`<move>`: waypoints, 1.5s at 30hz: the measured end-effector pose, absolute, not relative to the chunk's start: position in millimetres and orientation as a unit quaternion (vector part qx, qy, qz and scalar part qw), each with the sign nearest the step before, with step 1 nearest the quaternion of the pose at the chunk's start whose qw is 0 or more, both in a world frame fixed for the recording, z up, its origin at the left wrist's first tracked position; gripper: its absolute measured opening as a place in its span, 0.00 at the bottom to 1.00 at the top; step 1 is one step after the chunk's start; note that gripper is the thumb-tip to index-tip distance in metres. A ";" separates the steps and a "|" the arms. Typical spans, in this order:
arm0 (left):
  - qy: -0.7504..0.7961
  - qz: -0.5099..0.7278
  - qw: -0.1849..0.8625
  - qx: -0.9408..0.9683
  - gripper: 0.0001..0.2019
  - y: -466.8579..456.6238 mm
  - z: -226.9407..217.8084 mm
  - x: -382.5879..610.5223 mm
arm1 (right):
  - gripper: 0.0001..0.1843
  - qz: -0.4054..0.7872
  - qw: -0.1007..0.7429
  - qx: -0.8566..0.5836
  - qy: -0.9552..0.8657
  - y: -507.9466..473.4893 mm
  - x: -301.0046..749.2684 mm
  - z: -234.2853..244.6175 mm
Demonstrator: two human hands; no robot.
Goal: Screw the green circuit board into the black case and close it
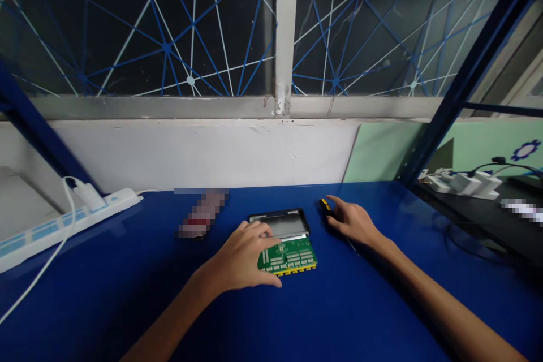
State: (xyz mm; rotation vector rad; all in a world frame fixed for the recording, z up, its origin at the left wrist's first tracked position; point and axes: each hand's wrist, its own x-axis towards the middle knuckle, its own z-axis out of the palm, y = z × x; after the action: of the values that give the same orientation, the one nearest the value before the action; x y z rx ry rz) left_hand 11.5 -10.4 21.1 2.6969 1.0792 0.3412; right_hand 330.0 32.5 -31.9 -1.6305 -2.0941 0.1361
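A green circuit board [291, 254] with a yellow strip along its near edge lies in front of a black-framed device with a grey panel [282, 224]. My left hand [250, 254] grips the board's left side, fingers over the top and thumb along the near edge; its palm side is hidden. To the right, my right hand [350, 219] is closed loosely around a screwdriver with a black and yellow handle [325, 206]. The handle shows between thumb and forefinger, and the thin shaft comes out under the hand, pointing back toward me, low over the table.
On the blue table [331, 311], a blurred-out reddish item [203, 215] lies left of the device. A white power strip [46, 226] with a plugged-in charger and cable runs along the left. Blue metal posts flank the table; chargers and cables [470, 184] lie at right.
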 end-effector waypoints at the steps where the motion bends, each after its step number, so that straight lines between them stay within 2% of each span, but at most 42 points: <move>1: 0.366 0.113 0.102 0.918 0.34 -10.9 19.7 12.6 | 0.30 0.040 0.225 -0.590 -0.774 32.2 327.9 -31.7; 8: 0.367 0.132 0.101 0.915 0.25 -9.9 16.8 13.7 | 0.25 0.011 0.229 -0.566 -0.792 27.3 321.8 -29.3; 13: 0.381 0.165 0.161 0.896 0.22 -8.9 24.6 13.0 | 0.25 -0.031 0.248 -0.574 -0.780 21.8 324.8 -21.6; 17: 0.410 0.218 0.229 0.856 0.20 -9.0 33.8 12.1 | 0.21 -0.037 0.312 -0.562 -0.765 8.6 315.1 -3.2; 21: 0.430 0.245 0.321 0.808 0.16 -8.9 40.8 11.6 | 0.19 0.062 0.382 -0.495 -0.778 -9.1 295.5 15.4; 27: 0.442 0.313 0.452 0.709 0.14 -3.3 40.6 11.0 | 0.20 0.232 0.384 -0.409 -0.795 -21.9 276.0 16.5; 29: 0.440 0.330 0.485 0.680 0.14 -2.4 39.6 10.8 | 0.22 0.255 0.395 -0.413 -0.780 -21.0 273.7 12.3; 33: 0.438 0.313 0.553 0.636 0.17 -4.1 37.8 11.7 | 0.16 0.243 0.409 -0.419 -0.773 -17.5 272.8 8.0; 36: 0.466 0.300 0.602 0.575 0.23 -4.7 36.8 12.8 | 0.20 0.249 0.402 -0.424 -0.772 -16.6 273.2 7.8; 40: 0.465 0.329 0.637 0.520 0.29 0.5 37.8 11.2 | 0.21 0.343 0.411 -0.433 -0.725 -15.3 273.4 4.3; 45: 0.442 0.380 0.619 0.527 0.27 7.0 44.0 3.4 | 0.21 0.385 0.445 -0.441 -0.678 -9.4 273.2 -4.8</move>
State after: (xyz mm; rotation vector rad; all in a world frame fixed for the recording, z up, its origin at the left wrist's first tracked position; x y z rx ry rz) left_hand 3.4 7.0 44.0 1.2124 1.0176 0.8733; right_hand 273.2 -9.4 -4.8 -1.0922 -1.6806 0.9541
